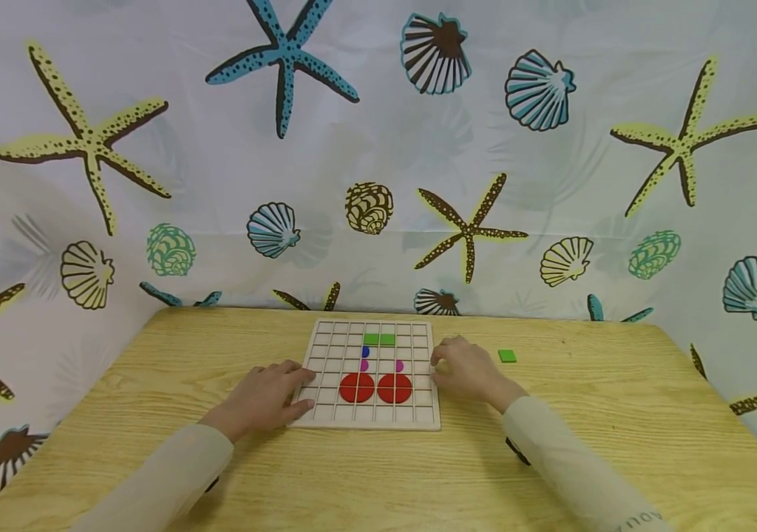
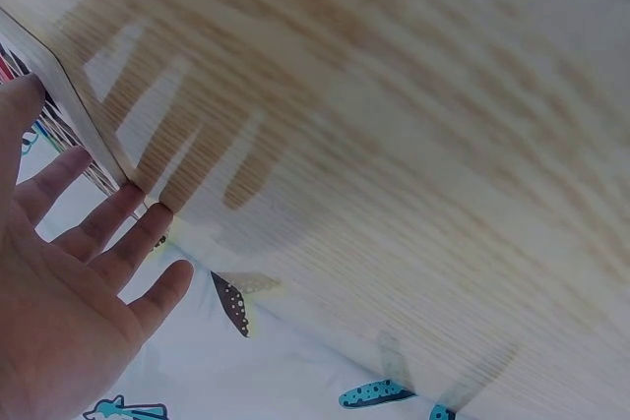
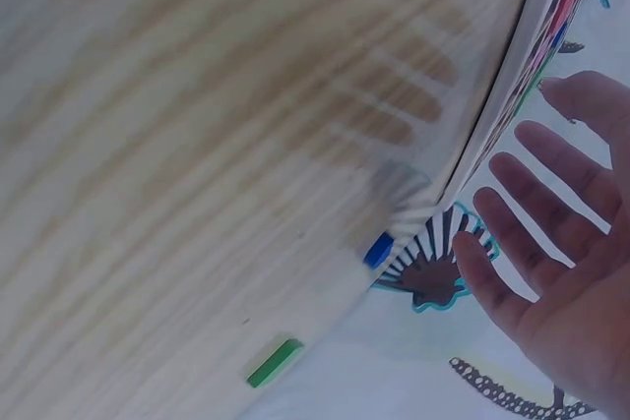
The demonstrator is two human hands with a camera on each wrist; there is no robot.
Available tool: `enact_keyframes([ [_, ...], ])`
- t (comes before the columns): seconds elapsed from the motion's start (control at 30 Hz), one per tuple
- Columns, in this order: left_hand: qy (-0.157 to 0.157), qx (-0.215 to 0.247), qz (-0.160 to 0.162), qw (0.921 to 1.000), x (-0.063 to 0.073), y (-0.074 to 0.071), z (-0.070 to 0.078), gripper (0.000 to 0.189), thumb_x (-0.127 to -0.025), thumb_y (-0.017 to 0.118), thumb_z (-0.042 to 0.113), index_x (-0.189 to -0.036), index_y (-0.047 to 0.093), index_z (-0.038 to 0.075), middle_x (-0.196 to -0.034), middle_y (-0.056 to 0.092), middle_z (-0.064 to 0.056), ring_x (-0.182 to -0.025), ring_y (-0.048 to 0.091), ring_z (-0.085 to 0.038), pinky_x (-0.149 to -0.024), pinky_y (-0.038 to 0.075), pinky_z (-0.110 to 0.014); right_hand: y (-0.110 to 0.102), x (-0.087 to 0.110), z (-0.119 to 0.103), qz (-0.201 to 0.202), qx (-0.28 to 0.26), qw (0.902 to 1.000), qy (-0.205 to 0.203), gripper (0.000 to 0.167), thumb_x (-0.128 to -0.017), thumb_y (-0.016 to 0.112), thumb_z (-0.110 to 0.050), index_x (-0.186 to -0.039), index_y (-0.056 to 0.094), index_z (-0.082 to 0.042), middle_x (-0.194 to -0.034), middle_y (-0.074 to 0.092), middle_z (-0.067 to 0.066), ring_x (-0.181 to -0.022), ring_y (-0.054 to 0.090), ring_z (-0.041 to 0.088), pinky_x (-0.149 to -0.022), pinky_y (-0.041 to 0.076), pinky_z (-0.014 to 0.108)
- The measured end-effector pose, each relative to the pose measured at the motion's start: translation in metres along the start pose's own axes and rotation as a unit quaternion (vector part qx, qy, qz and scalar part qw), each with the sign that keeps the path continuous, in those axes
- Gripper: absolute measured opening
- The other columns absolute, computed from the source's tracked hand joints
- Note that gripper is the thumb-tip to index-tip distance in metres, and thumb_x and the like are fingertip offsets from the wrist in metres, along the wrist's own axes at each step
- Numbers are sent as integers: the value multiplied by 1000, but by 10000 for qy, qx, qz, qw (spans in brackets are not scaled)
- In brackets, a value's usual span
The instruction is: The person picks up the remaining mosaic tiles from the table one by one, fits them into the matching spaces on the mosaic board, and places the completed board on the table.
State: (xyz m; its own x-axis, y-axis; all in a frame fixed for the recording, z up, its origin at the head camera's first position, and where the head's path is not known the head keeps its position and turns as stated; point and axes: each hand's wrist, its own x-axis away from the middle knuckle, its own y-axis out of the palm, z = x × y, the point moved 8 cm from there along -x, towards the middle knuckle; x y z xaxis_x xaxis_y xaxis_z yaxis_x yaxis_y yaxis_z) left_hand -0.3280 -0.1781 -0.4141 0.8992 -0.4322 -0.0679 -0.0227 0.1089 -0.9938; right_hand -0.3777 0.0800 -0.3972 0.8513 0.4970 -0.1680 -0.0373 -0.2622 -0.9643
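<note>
Shell-print cloth (image 1: pixel 352 155), wooden table (image 1: pixel 378 480), left hand (image 1: pixel 267 395), right hand (image 1: pixel 470 369) at gridded board (image 1: pixel 418 415), each grip spread, empty, sleeve (image 1: pixel 571 462) lettered "AQUA"

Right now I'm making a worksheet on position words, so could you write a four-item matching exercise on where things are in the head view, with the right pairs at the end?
Things:
1. left hand
2. loose green square
3. red circles
4. right hand

Places:
A. on the grid board, nearer the person than the pink half-circles
B. at the board's right edge
C. at the board's left edge
D. on the table, apart from the board

Right pairs: 1-C, 2-D, 3-A, 4-B
</note>
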Motion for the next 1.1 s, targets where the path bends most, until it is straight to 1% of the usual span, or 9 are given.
enact_keyframes([
  [0.13,4,-17,3,10000,0,-1,0,47,-87,58,42,-125,56,14,-123,55,-11,-109,55,-32,-87,42,-54,-2,5,11,-40,-106,9999,94,17,-82,64,-25,-92,67,-12,-103,62,3,-102,55,24,-81,47,41],
  [0.27,18,-36,19,10000,-1,-1,0,47,-87,58,42,-124,56,14,-123,55,-11,-108,55,-32,-87,42,-54,-4,10,21,-21,-221,9997,106,17,-82,64,-22,-94,67,-10,-104,62,4,-101,54,25,-83,46,42],
  [0.43,61,-25,61,10000,1,-3,1,46,-87,58,41,-125,56,14,-123,55,-11,-108,56,-32,-87,42,-54,-11,17,31,138,-314,9994,88,18,-81,66,-19,-95,67,-8,-100,62,5,-92,55,24,-77,47,41],
  [0.57,128,-8,118,9998,2,-7,3,46,-87,58,39,-125,55,13,-122,55,-12,-107,56,-33,-86,42,-55,-14,19,40,233,-155,9995,168,19,-80,67,-17,-96,68,-7,-102,63,6,-95,56,25,-76,49,41],
  [0.7,161,27,101,9998,3,-8,4,46,-88,58,39,-125,55,13,-122,55,-12,-107,56,-33,-86,42,-55,-12,19,51,156,-1,9993,340,20,-81,66,-18,-98,68,-8,-102,63,6,-96,56,25,-75,49,41],
  [0.83,160,72,85,9998,4,-7,4,46,-88,58,39,-125,55,13,-122,56,-12,-107,56,-33,-87,42,-55,-11,19,58,120,-19,9987,487,17,-80,66,-19,-95,68,-11,-104,62,6,-97,55,26,-75,48,42],
  [0.93,142,77,84,9998,3,-6,3,46,-87,58,40,-125,56,13,-122,55,-12,-108,56,-33,-87,42,-55,-11,19,62,87,-16,9986,523,17,-80,66,-20,-94,67,-12,-106,62,7,-98,55,27,-75,48,43],
  [1.1,91,53,50,9999,2,-4,2,47,-87,58,41,-125,55,14,-123,55,-12,-109,55,-33,-88,41,-55,-10,20,68,80,75,9986,526,23,-80,67,-22,-99,67,-10,-107,61,8,-98,54,27,-77,48,45],
])
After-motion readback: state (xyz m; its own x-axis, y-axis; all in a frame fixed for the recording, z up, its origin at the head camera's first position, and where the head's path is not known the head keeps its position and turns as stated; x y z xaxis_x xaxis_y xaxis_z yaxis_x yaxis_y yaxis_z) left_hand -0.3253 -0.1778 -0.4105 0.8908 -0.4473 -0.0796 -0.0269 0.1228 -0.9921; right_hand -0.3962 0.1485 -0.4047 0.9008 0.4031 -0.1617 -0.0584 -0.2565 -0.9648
